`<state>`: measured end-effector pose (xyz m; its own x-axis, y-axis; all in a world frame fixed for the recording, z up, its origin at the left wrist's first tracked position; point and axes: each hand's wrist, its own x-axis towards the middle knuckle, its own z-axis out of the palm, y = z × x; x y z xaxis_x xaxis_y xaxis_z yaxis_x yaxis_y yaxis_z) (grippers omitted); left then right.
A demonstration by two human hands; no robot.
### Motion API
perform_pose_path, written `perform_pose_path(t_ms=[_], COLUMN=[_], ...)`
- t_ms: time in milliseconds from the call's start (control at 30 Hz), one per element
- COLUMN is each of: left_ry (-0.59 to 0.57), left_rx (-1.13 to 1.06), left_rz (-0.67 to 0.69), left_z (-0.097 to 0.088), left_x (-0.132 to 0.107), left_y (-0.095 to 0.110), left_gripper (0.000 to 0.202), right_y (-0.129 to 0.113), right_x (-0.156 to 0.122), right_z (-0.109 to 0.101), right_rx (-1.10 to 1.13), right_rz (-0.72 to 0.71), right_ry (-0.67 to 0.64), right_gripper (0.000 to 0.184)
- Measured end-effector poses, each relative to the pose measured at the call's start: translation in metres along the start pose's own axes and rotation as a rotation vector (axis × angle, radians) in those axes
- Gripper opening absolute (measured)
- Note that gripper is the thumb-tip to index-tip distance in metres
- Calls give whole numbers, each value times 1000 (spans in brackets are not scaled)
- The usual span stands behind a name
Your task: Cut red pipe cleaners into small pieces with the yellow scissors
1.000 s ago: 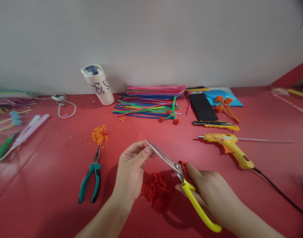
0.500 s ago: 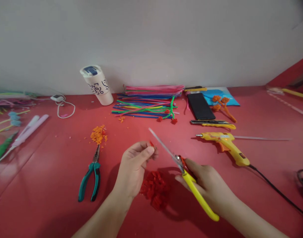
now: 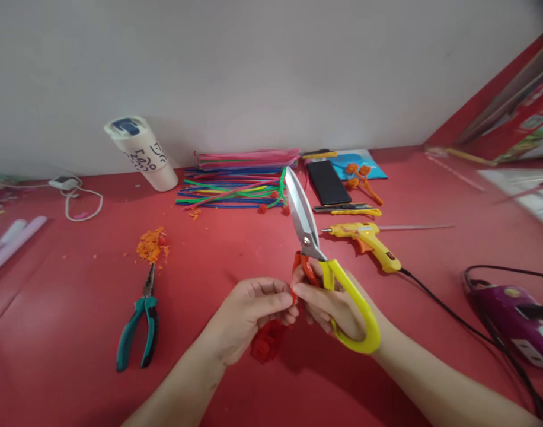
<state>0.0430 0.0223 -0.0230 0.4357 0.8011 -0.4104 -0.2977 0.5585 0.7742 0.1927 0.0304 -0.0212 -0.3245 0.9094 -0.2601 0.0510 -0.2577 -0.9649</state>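
Note:
My left hand [image 3: 256, 308] is closed, thumb and finger pinching a small red piece [image 3: 293, 296], perhaps a bit of pipe cleaner. My right hand [image 3: 331, 305] keeps hold of scissors [image 3: 305, 225] with one red and one yellow handle, their blades together and pointing away from me. The right fingertips meet the left ones at the red piece. Beneath the hands lies a pile of red clippings [image 3: 267, 344], partly covered by the left hand. Teal-handled pliers [image 3: 142, 317] rest to the left, tips at a heap of orange clippings [image 3: 151, 244].
Pipe cleaners [image 3: 236, 184] in several colours lie at the back, left of a phone [image 3: 328, 182]. A yellow glue gun [image 3: 364, 240] with a cord sits on the right, near a purple power strip [image 3: 516, 320]. A white tumbler [image 3: 142, 153] stands back left.
My right hand has brought the scissors up and turned them upright, its fingertips now at the left hand's pinch. The blades have closed. The view has swung right.

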Motion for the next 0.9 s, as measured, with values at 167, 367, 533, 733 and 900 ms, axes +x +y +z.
perform_pose_path(t_ms=[167, 367, 533, 733, 900], left_ry=[180, 243, 362, 495, 463], left_rx=[276, 355, 96, -202, -243], left_rz=[165, 177, 222, 419, 485], left_z=[3, 3, -4, -14, -15], left_x=[1, 2, 4, 6, 6], left_y=[1, -1, 4, 12, 14], left_gripper=[7, 6, 10, 6, 3], right_y=[-5, -1, -2, 9, 19], right_x=[-2, 0, -2, -6, -6], right_z=[2, -1, -15, -17, -10], right_rx=[-166, -352, -703, -1226, -1359], right_rz=[86, -46, -182, -271, -358], right_ry=[77, 130, 119, -4, -21], right_gripper=[14, 13, 26, 25, 19])
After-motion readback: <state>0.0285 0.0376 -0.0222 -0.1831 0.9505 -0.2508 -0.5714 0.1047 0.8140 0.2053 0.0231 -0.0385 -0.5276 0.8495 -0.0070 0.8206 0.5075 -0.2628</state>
